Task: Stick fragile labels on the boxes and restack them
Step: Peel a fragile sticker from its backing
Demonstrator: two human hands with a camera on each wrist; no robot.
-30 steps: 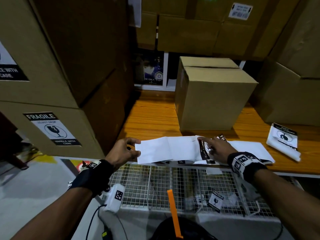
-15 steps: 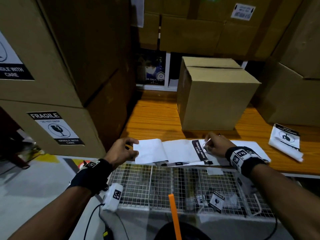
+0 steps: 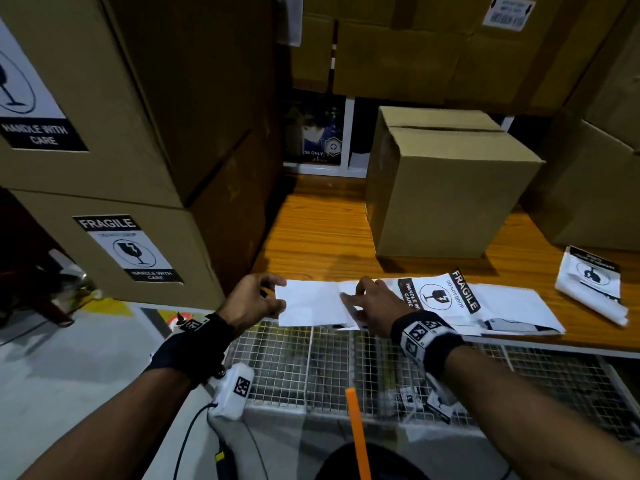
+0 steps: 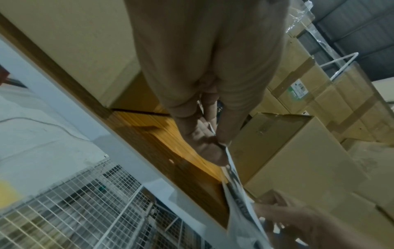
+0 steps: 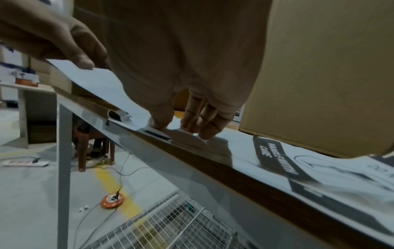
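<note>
— So what is the left hand (image 3: pixel 250 299) doing?
— Pinching the left edge of a white paper sheet (image 3: pixel 311 303) between thumb and fingers; the left wrist view shows the thin edge caught at the fingertips (image 4: pixel 210 148).
— And the right hand (image 3: pixel 372 304)?
— Thumb and curled fingers nip the same sheet near its middle, at the front edge of the orange wood-grain tabletop (image 3: pixel 322 237). The sheet looks smooth and glossy, creased where the fingers meet it.
— Where is the fragile label (image 3: pixel 438 296)?
— Just right of the right hand, flat on the white sheets: black bands printed FRAGILE and HANDLE WITH CARE, with a broken-glass mark in a circle.
— Changed from a moment ago?
— Half a second ago the right hand lay on the label's circle; it has moved left, and the print is now uncovered. The left hand has kept its grip.
— The boxes?
— A plain matte cardboard box (image 3: pixel 446 188), cube-like, stands behind the sheets, with its top flaps slightly parted. On the left is a stack of two labelled boxes (image 3: pixel 114 140). A folded bundle of labels (image 3: pixel 588 282) lies at the right, and a white wire-mesh basket (image 3: pixel 311 362) sits below the tabletop edge.
</note>
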